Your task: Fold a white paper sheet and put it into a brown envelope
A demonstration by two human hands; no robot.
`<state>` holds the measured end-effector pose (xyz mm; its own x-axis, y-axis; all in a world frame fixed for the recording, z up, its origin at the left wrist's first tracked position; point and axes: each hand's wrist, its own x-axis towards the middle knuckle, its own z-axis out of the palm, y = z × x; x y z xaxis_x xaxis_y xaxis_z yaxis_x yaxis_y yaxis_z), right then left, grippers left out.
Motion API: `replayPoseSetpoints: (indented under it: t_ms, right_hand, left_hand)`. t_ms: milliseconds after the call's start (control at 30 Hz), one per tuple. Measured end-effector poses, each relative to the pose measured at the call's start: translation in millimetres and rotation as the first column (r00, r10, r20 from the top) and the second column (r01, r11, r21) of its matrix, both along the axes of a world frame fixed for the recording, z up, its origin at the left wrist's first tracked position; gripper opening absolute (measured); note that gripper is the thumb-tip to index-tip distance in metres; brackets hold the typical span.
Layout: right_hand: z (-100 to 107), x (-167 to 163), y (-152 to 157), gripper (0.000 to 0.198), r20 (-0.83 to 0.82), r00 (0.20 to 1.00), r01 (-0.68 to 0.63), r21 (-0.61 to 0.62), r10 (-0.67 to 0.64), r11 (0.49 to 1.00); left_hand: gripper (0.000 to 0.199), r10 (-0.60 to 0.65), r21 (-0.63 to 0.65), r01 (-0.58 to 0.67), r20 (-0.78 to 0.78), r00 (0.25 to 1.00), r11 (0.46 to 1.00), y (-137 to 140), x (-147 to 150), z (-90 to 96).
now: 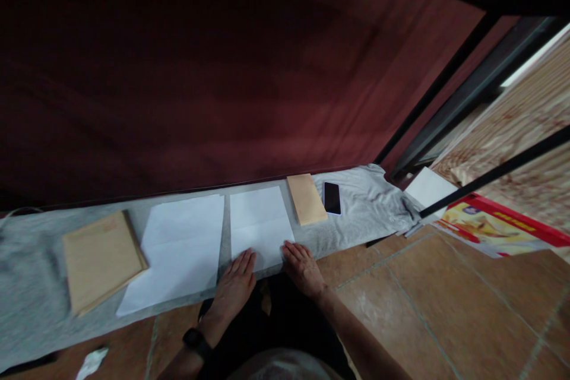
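Note:
A white sheet of paper (258, 217) lies on the grey cloth in front of me, with a faint crease across it. My left hand (238, 279) rests at its near left corner, fingers stretched out and flat. At the near right corner lies my right hand (303, 266), its fingers also extended, fingertips on the paper's edge. Left of this sheet are more white sheets (178, 243), slightly out of line with one another. A single brown envelope (307, 199) sits just beyond the paper's right side. Neither hand grasps anything.
Several brown envelopes (102, 261) are piled at the left of the cloth-covered bench (365, 214). A phone (332, 198) lies right of the single envelope. Dark red panelling (222, 101) rises behind. A colourful box (494, 222) and crumpled tissue (92, 363) are on the tiled floor.

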<state>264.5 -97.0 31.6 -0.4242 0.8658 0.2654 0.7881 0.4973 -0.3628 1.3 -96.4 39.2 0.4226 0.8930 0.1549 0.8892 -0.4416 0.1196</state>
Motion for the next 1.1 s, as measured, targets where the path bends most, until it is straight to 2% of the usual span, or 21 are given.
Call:
replayPoseSetpoints:
  t_ms: [133, 233, 367, 500, 600, 667, 733, 800, 867, 967, 1033, 1100]
  right_hand:
    - [6.1, -0.4, 4.3, 0.063, -0.053, 0.998, 0.016, -0.051, -0.019, 0.999]
    - [8.7, 5.7, 6.1, 0.06, -0.113, 0.993, 0.01, -0.093, -0.021, 0.996]
    - [11.8, 21.8, 2.5, 0.058, -0.212, 0.977, -0.052, -0.159, 0.017, 0.986]
    - [16.2, 34.8, -8.4, 0.052, -0.268, 0.955, -0.179, -0.19, 0.125, 0.965]
    - [19.6, 37.4, -16.8, 0.043, -0.285, 0.948, -0.204, -0.194, 0.144, 0.96]
    - [20.8, 36.0, -20.7, 0.037, -0.324, 0.942, -0.172, -0.231, 0.091, 0.958]
    - [20.9, 33.2, -22.5, 0.035, -0.376, 0.926, -0.133, -0.284, 0.017, 0.95]
    - [20.7, 30.2, -21.9, 0.034, -0.41, 0.911, -0.112, -0.314, -0.028, 0.943]
    - [21.4, 28.1, -18.8, 0.036, -0.402, 0.915, -0.093, -0.295, -0.034, 0.951]
    - [26.8, 26.9, -11.6, 0.041, -0.359, 0.933, -0.074, -0.241, -0.018, 0.968]
    - [32.8, 26.4, -6.7, 0.039, -0.361, 0.932, -0.07, -0.249, -0.026, 0.966]
    - [38.5, 25.6, -2.7, 0.036, -0.386, 0.921, -0.083, -0.301, -0.042, 0.95]
  left_hand:
    - [0.048, -0.003, -0.067, 0.002, -0.017, 1.0, 0.998, 7.6, 1.0, 8.4]
    - [0.046, -0.053, -0.115, 0.053, 0.003, 0.999, 0.992, 6.1, -4.8, 15.6]
    - [0.049, -0.15, -0.138, 0.16, 0.085, 0.985, 0.977, -15.8, -13.8, 19.2]
    - [0.049, -0.186, -0.147, 0.209, 0.157, 0.97, 0.967, -40.9, -25.1, 16.5]
    - [0.061, -0.119, -0.163, 0.158, 0.222, 0.968, 0.974, -45.7, -38.2, 16.1]
    - [0.07, -0.029, -0.201, 0.085, 0.267, 0.963, 0.976, -41.5, -46.7, 17.0]
    - [0.071, 0.057, -0.257, 0.026, 0.309, 0.949, 0.966, -33.7, -52.0, 18.0]
    - [0.066, 0.115, -0.307, -0.005, 0.344, 0.932, 0.952, -25.1, -52.8, 18.8]
    - [0.059, 0.17, -0.332, -0.04, 0.373, 0.912, 0.942, -17.7, -49.6, 19.9]
    - [0.038, 0.25, -0.336, -0.109, 0.412, 0.876, 0.935, -10.3, -42.7, 21.9]
    - [0.028, 0.264, -0.326, -0.124, 0.431, 0.863, 0.937, -8.0, -39.6, 22.6]
    - [0.028, 0.254, -0.302, -0.125, 0.438, 0.863, 0.945, -7.5, -38.9, 22.0]
